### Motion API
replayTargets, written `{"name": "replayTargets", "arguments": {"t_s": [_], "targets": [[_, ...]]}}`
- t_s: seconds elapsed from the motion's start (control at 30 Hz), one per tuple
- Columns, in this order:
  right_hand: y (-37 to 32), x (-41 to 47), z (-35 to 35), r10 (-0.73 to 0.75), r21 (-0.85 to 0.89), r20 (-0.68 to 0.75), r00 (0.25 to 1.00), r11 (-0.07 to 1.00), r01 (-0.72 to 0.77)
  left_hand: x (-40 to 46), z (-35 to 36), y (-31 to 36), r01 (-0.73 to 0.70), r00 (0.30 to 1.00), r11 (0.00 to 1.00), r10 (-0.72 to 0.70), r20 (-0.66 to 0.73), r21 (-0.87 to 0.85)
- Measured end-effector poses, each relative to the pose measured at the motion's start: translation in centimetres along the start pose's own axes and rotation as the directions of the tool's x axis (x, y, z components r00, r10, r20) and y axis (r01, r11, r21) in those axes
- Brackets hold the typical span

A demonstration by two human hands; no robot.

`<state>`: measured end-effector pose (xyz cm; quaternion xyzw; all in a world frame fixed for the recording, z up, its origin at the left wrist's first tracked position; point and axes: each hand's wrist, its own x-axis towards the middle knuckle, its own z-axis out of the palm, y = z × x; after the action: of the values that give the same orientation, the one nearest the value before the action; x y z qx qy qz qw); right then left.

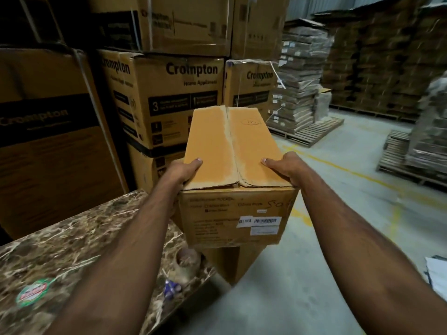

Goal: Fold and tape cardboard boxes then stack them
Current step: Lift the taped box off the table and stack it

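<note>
A long brown cardboard box (232, 146) is held out in front of me, its two top flaps folded shut and meeting along a worn centre seam. My left hand (182, 171) grips its near left corner, thumb lying on the top flap. My right hand (284, 168) grips the near right corner the same way. The near end face carries printed text and a white barcode label (260, 221). Another brown box (232, 262) stands directly beneath it. A roll of brown tape (186, 264) lies on the marble-patterned table (60, 240).
Large stacked Crompton cartons (169, 97) form a wall right behind the held box. Pallets of flat cardboard (297, 76) stand at the back right, more at the far right (425, 131). Grey concrete floor (314, 262) with yellow lines lies to the right.
</note>
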<state>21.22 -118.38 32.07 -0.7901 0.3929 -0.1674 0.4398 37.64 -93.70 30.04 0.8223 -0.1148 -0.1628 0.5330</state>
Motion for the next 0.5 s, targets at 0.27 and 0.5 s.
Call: {"name": "replayTargets", "arguments": {"t_s": [0.27,0.5], "targets": [[1.8,17.5,-2.7,-0.035,-0.049,0.086,0.996,0.998,0.039,10.7,11.0,4.1,0.023,0.999,0.994,-0.025,-0.023,-0.106],[2.8,28.7,-3.4,-0.033,-0.210,0.179,0.983,0.975,0.071,15.9,17.5,5.6,0.084,0.993,0.979,-0.096,-0.061,-0.183]]}}
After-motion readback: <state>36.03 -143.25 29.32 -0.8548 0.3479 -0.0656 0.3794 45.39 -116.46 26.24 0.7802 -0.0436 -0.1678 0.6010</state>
